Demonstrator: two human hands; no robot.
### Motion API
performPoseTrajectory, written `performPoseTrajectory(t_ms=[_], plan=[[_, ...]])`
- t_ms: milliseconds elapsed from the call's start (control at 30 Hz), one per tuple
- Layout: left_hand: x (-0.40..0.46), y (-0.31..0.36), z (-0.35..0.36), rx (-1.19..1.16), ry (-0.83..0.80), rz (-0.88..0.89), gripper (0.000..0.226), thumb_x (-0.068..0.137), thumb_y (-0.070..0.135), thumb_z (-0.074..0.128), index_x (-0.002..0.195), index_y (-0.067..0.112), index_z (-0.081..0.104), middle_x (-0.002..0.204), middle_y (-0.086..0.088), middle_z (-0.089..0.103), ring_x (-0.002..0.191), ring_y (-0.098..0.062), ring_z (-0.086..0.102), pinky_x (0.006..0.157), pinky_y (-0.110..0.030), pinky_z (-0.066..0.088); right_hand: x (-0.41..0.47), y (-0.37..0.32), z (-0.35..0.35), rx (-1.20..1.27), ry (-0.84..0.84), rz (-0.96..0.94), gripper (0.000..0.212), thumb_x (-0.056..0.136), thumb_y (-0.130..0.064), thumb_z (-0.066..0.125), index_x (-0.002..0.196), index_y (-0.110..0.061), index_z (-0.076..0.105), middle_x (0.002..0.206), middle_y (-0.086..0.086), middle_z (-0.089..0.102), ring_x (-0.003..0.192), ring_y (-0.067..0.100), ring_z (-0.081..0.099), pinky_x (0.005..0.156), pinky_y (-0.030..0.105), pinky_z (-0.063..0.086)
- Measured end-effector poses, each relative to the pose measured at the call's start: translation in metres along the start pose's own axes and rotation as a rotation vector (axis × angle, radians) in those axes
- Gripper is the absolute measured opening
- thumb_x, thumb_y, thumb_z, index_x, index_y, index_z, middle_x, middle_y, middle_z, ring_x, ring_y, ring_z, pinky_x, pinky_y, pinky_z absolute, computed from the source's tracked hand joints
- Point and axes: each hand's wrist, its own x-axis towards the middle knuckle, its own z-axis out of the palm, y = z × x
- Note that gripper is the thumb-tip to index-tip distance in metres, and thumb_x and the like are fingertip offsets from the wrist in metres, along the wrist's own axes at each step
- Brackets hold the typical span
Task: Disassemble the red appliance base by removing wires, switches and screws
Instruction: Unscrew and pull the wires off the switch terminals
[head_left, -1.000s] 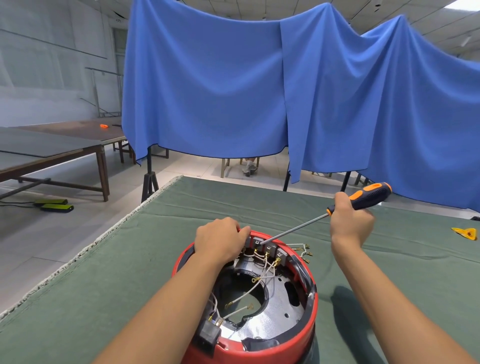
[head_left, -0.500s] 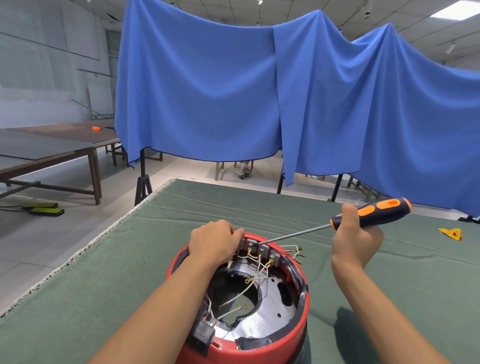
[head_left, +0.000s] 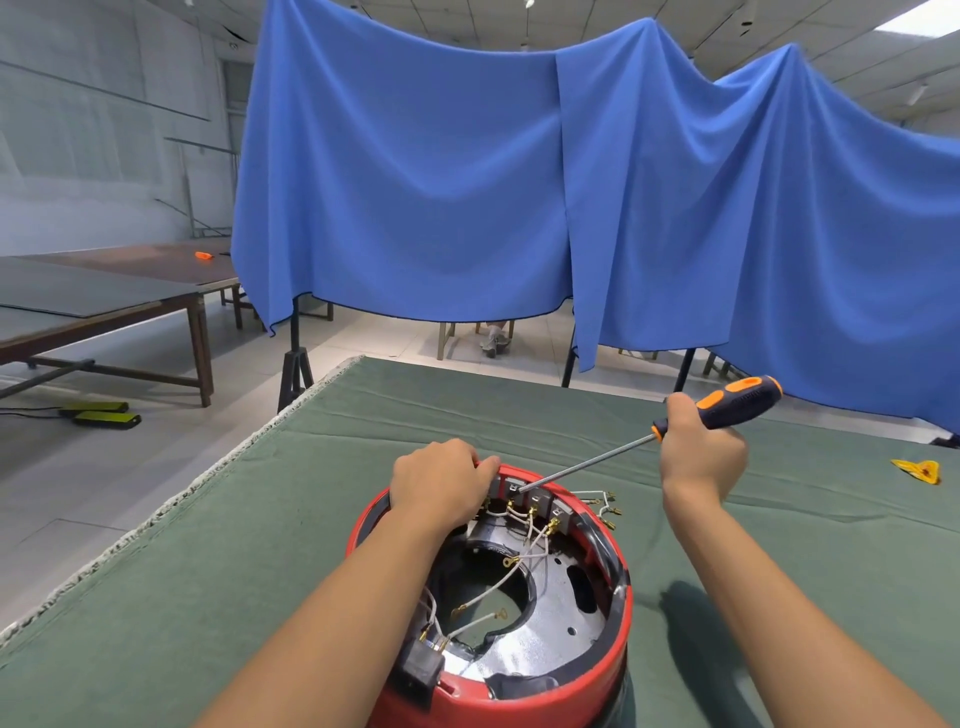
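The red appliance base stands open side up on the green table cloth close in front of me. Inside it show a silver plate, white wires with brass terminals and a row of grey switches along the far rim. My left hand grips that far rim beside the switches. My right hand holds an orange and black screwdriver. Its shaft slants down to the left, with the tip at the leftmost visible switch.
Loose white wires lie on the cloth just behind the base. A yellow object lies at the far right of the table. The table's left edge runs diagonally. Blue cloth hangs behind, and wooden tables stand at the left.
My right hand and the screwdriver handle rose and then came down a little, with the tip staying at the switches. My left hand stays on the rim.
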Motion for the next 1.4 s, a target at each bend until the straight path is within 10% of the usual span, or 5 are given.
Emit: performPoseTrajectory(t_ms=[633, 1400], plan=[[-0.001, -0.001, 0.0, -0.004, -0.001, 0.018, 0.045, 0.095, 0.054, 0.037, 0.083, 0.021, 0.065, 0.081, 0.002, 0.065, 0.076, -0.021, 0.055, 0.068, -0.03, 0.036, -0.026, -0.011, -0.017, 0.133, -0.012, -0.129, 0.021, 0.073, -0.025, 0.058, 0.054, -0.015, 0.056, 0.041, -0.015, 0.058, 0.041, -0.002, 0.052, 0.042, 0.007, 0.037], [0.004, -0.003, 0.005, 0.012, 0.021, 0.037, 0.047, 0.094, 0.055, 0.037, 0.088, 0.018, 0.067, 0.09, -0.002, 0.069, 0.087, -0.025, 0.062, 0.071, -0.032, 0.037, 0.007, -0.016, 0.022, -0.09, -0.062, -0.054, 0.018, 0.08, -0.026, 0.059, 0.066, -0.016, 0.052, 0.051, -0.014, 0.056, 0.042, -0.002, 0.054, 0.047, 0.023, 0.037]])
